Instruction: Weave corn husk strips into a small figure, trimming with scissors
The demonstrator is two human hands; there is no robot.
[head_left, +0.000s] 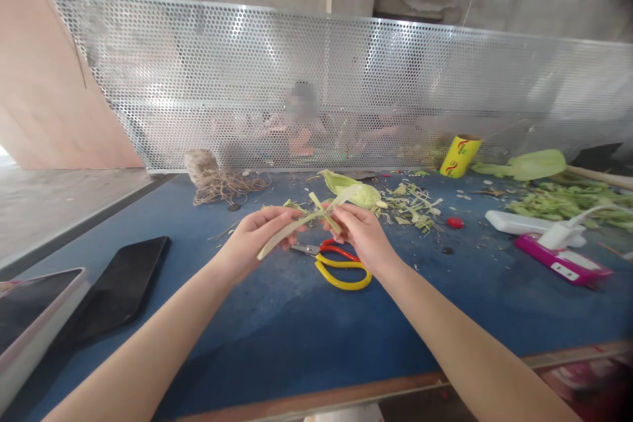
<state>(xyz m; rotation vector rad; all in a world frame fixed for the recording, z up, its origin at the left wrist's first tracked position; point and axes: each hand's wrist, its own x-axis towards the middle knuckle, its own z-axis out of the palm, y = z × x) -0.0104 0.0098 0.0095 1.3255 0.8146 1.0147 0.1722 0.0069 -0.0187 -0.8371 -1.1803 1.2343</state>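
Note:
Pale green leaf strips (287, 232) cross each other in the air above the table. My left hand (262, 227) pinches them from the left, and one long end sticks out past its thumb. On the other side, my right hand (359, 231) has its thumb and fingers closed on the strips near the crossing. Just below the hands lie scissors (345, 282) with one yellow and one red handle, their blades partly apart and pointing left. A large light green leaf (363, 195) rests behind my right hand, beside a pile of thin green scraps (413, 206).
On the left are a black phone (131, 283) and a pink-edged tablet (39, 316). Tangled twine (225, 186) sits at the back. To the right are a yellow roll (459, 155), a magenta power strip (561, 260) and cut greens (576, 203). A perforated metal screen (198, 79) stands behind.

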